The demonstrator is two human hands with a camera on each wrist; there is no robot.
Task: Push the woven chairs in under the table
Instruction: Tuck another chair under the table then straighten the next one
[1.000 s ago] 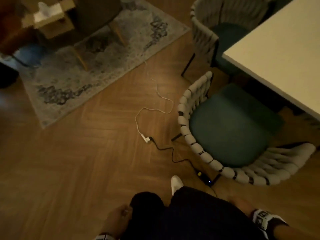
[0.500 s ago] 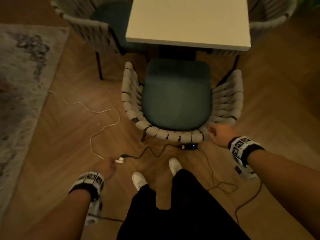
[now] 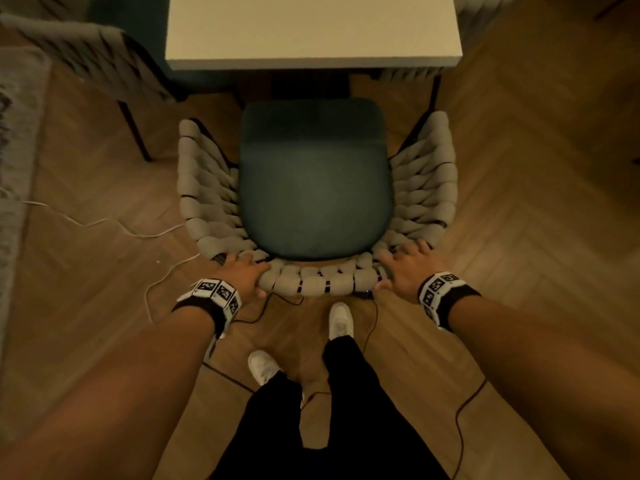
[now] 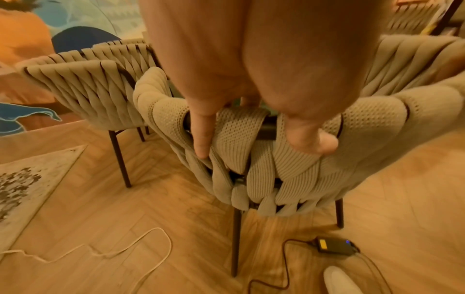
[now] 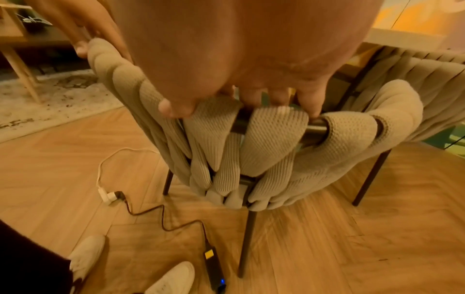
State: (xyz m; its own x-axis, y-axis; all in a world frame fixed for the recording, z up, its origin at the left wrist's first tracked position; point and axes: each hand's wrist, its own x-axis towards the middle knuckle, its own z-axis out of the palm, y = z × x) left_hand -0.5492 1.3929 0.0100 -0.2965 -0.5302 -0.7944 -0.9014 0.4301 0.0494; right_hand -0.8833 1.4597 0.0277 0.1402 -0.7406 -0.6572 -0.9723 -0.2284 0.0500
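The woven chair (image 3: 315, 202) stands in the frame's centre, its seat pointing up toward the worktop (image 3: 313, 29) – not yet under it. Left hand (image 3: 242, 273) and right hand (image 3: 408, 268) rest on its back rim, fingers curled over the rail – arms stretched forward

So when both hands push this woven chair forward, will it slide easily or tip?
The chair probably slides: thin metal legs on smooth wood floor. Tipping seems unlikely, since both hands push evenly at the backrest. The soft woven bands may give slightly under the fingers.
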